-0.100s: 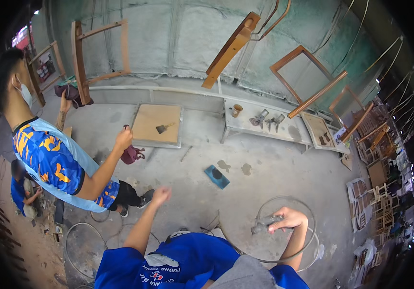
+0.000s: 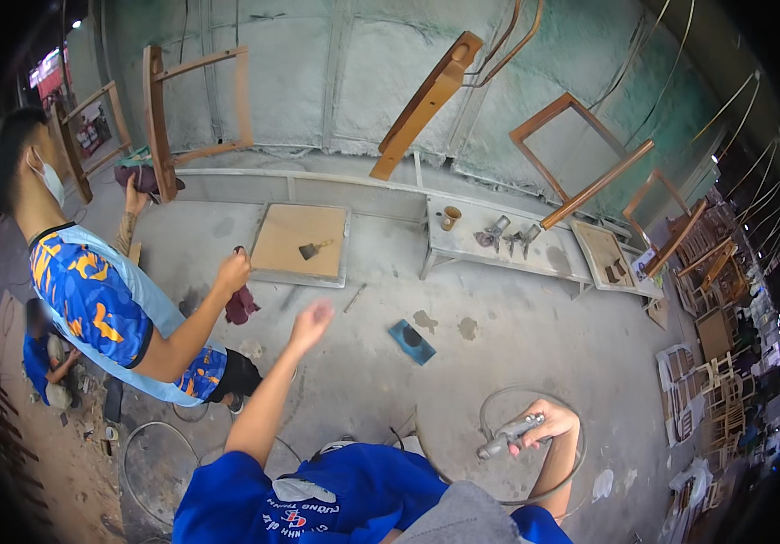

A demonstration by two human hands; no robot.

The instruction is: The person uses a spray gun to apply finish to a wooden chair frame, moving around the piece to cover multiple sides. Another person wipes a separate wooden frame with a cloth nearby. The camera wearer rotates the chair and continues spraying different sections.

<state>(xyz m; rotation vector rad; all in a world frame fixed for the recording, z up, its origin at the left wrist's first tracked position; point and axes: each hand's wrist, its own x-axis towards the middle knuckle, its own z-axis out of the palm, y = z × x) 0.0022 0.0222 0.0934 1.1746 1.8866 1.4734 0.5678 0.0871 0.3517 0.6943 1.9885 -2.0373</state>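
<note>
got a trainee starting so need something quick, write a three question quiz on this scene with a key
1. Which of the camera wearer's own hands holds the grey metal tool?
2. True or false: the blue rectangular piece lies on the floor.
3. Fill in the missing word: a ____ with dark bristles lies on the tan board.

Key
1. The right hand.
2. True.
3. Brush.
</note>
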